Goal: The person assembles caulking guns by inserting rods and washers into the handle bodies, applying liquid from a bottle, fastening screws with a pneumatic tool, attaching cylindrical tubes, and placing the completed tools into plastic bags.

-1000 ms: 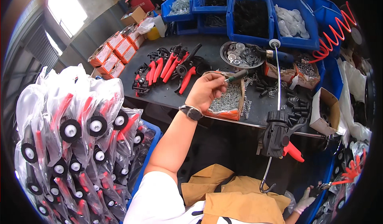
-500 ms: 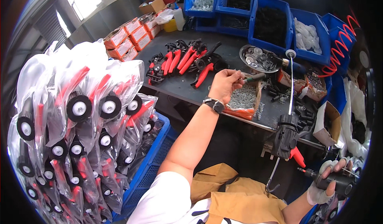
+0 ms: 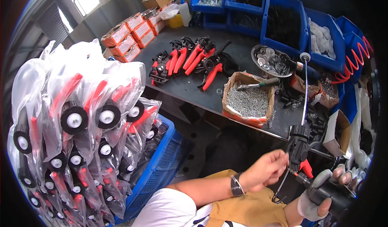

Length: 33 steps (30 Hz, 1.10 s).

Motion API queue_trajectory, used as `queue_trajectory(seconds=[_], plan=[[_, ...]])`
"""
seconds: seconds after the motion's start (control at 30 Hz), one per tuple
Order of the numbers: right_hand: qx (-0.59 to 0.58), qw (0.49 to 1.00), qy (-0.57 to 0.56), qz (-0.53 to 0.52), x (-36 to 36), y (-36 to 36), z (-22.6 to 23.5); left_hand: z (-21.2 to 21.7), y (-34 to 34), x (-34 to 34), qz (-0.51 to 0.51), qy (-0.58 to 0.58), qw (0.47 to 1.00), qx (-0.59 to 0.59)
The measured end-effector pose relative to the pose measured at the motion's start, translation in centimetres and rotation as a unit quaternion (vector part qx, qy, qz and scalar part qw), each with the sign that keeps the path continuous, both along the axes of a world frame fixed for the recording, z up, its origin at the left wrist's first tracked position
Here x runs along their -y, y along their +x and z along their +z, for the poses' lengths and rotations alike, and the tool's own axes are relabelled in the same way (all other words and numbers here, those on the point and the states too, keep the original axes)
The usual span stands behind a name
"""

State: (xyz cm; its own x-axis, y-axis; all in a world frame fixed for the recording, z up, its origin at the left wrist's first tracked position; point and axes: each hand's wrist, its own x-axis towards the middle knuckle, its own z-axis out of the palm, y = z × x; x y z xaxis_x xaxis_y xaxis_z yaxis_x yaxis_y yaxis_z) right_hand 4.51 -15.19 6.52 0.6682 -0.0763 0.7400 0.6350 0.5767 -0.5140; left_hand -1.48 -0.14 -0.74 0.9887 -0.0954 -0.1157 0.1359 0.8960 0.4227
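Note:
My left hand (image 3: 270, 169), a watch on its wrist, is closed with fingertips pinched together beside a black plastic assembly (image 3: 298, 144). Whatever the pinch holds is too small to make out. A thin metal rod (image 3: 306, 93) with a round white end runs through this assembly, its lower end bent into a hook. A red lever (image 3: 307, 168) sticks out below. Wrapped around a black power screwdriver (image 3: 328, 195) is my right hand (image 3: 313, 204), in a white glove with some bare fingers showing. The screwdriver's bit points toward the assembly's underside.
An open box of small screws (image 3: 246, 101) has a green-handled tool across it. Several red-and-black handle assemblies (image 3: 190, 59) lie on the bench. Blue bins (image 3: 285, 25) stand behind, near a red coiled hose (image 3: 355, 65). Bagged parts (image 3: 76, 118) fill the left, over a blue crate (image 3: 155, 162).
My left hand has moved from the screw box down to the black assembly. The green-handled tool now lies across the box. My right hand has brought the screwdriver closer to the assembly.

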Motion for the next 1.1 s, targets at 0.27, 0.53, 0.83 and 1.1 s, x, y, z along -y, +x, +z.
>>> queue_trajectory(seconds=[0.27, 0.53, 0.83, 1.1], plan=[[-0.001, 0.993, -0.024, 0.117, -1.5, -0.4, 0.5, -1.1, -0.7, 1.8, 0.006, -0.029, 0.998, -0.057], [0.034, 0.99, -0.067, 0.122, -0.5, 0.7, 0.7, -1.6, -0.8, 2.8, 0.014, -0.005, 1.0, -0.018], [-0.063, 0.986, -0.027, 0.153, -0.4, -0.1, 2.2, -1.1, -0.6, 2.4, 0.025, 0.079, 0.995, 0.048], [-0.029, 0.997, -0.067, 0.015, -5.2, 4.8, 2.5, -4.1, 2.6, -4.0, 0.075, 0.175, 0.975, -0.113]])
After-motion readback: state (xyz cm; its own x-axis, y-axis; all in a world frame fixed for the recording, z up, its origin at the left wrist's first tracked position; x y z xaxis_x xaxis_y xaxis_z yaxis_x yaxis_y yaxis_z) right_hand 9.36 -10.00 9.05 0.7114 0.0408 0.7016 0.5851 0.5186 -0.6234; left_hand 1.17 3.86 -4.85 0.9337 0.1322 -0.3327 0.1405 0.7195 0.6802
